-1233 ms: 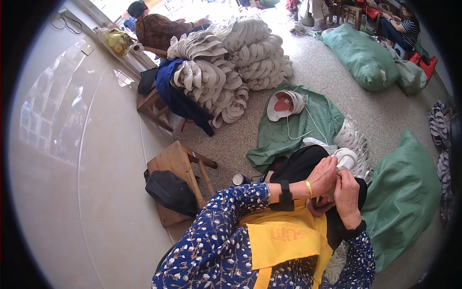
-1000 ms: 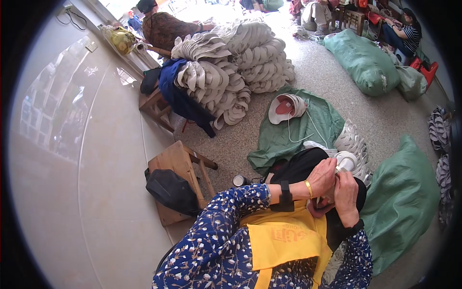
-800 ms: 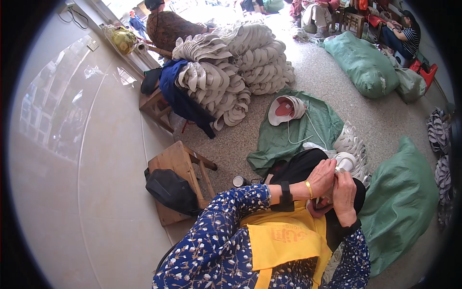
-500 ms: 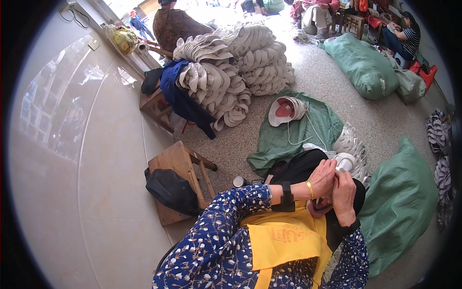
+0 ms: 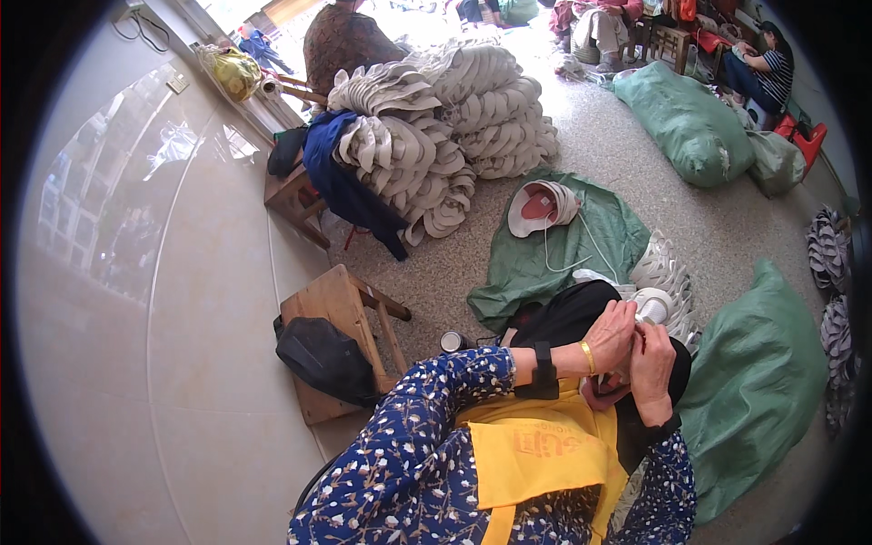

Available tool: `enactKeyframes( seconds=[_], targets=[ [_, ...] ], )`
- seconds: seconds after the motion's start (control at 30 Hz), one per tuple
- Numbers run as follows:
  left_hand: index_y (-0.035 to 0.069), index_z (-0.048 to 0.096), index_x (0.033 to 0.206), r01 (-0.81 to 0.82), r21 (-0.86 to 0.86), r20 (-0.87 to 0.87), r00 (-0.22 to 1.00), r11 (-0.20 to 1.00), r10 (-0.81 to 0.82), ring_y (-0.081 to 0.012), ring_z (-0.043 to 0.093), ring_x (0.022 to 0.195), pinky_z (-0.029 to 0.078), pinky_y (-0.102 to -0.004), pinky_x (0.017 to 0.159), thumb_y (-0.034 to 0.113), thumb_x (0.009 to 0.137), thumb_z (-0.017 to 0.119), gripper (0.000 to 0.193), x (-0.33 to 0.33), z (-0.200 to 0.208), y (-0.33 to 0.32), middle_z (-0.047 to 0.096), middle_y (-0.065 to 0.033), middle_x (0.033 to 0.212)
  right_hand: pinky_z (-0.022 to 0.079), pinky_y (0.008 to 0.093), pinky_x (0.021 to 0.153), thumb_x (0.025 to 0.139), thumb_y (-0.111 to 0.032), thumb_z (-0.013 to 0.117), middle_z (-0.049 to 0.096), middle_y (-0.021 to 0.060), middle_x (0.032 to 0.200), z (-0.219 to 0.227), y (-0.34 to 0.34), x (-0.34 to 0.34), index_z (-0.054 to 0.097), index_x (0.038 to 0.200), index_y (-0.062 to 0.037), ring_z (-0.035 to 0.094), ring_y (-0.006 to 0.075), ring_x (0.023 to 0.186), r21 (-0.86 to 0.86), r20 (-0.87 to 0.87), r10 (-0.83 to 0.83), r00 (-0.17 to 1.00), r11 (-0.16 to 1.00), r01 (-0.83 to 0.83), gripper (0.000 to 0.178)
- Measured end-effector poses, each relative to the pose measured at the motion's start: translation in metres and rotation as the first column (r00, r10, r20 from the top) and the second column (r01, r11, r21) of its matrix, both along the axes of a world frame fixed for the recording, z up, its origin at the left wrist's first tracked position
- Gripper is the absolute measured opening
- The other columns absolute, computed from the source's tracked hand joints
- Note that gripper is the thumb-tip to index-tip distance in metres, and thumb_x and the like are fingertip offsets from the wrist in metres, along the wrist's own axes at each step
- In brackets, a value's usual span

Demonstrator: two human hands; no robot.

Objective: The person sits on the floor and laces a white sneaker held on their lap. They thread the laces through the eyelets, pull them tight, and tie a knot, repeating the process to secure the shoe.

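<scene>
Speckled stone floor [image 5: 636,154] bears green sacks [image 5: 681,118]; both hands [image 5: 636,350] pinch something unclear.

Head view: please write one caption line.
Both hands meet over black cloth beside a wooden stool.

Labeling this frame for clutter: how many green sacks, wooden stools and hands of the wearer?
Green sacks: 3, full one far, flat one with the cap on it, one at right
Wooden stools: 2
Hands: 2, left hand, right hand
Total: 7

Workshop floor: stacked grey insoles [image 5: 454,127], green sacks [image 5: 681,118].
</scene>
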State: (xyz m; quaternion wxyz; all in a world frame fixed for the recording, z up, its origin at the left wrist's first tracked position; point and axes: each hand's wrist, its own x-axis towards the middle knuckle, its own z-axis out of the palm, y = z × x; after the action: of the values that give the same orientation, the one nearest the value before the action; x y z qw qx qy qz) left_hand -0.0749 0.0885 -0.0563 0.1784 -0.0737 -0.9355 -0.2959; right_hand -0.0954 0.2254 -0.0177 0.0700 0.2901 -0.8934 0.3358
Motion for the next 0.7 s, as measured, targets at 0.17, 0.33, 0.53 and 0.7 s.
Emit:
enactKeyframes(
  seconds=[0.17, 0.33, 0.53, 0.7],
  targets=[
    [-0.006, 0.052, 0.103, -0.003, 0.025, 0.009, 1.0, 1.0, 0.002, -0.0369, 0.052, 0.095, 0.045, -0.0433, 0.085, 0.003, 0.076, 0.059, 0.029, 0.002, 0.002, 0.001, 0.053, -0.0211, 0.098, 0.051, 0.0483, 0.075, 0.092, -0.005, 0.064, 0.061, 0.0184, 0.094, -0.001, 0.001, 0.001, 0.066, 0.102, -0.0004, 0.064, 0.041, 0.087, -0.001, -0.001, 0.0, 1.0, 1.0, 0.0, 0.011],
    [-0.004, 0.056, 0.095, -0.004, 0.004, -0.021, 1.0, 1.0, 0.004, -0.0357, 0.052, 0.094, 0.044, -0.0435, 0.082, 0.009, 0.076, 0.062, 0.024, 0.003, -0.002, 0.001, 0.054, -0.0209, 0.098, 0.051, 0.0486, 0.073, 0.091, -0.007, 0.065, 0.062, 0.0188, 0.093, -0.002, 0.002, 0.004, 0.066, 0.1, -0.0011, 0.064, 0.0415, 0.086, -0.015, -0.005, -0.002, 1.0, 1.0, 0.002, 0.01],
    [0.001, 0.06, 0.085, 0.107, -0.31, 0.132, 0.989, 0.945, -0.069, -0.0337, 0.055, 0.086, 0.042, -0.0435, 0.077, 0.023, 0.076, 0.067, 0.025, -0.004, 0.019, -0.01, 0.057, -0.018, 0.091, 0.053, 0.0489, 0.072, 0.088, -0.008, 0.067, 0.065, 0.0174, 0.092, -0.012, 0.003, -0.009, 0.066, 0.094, -0.0032, 0.065, 0.0408, 0.085, 0.013, -0.008, -0.055, 0.998, 0.998, 0.055, 0.008],
    [-0.006, 0.051, 0.103, 0.036, 0.111, 0.069, 0.997, 0.993, -0.044, -0.0417, 0.051, 0.095, 0.043, -0.0477, 0.086, 0.002, 0.078, 0.06, 0.028, 0.0, 0.0, -0.013, 0.053, -0.0252, 0.099, 0.054, 0.0459, 0.075, 0.085, -0.009, 0.072, 0.067, 0.0155, 0.09, -0.006, 0.002, -0.005, 0.07, 0.092, -0.0031, 0.067, 0.0372, 0.085, -0.035, 0.078, -0.096, 0.992, 0.994, 0.099, 0.01]
  ],
)
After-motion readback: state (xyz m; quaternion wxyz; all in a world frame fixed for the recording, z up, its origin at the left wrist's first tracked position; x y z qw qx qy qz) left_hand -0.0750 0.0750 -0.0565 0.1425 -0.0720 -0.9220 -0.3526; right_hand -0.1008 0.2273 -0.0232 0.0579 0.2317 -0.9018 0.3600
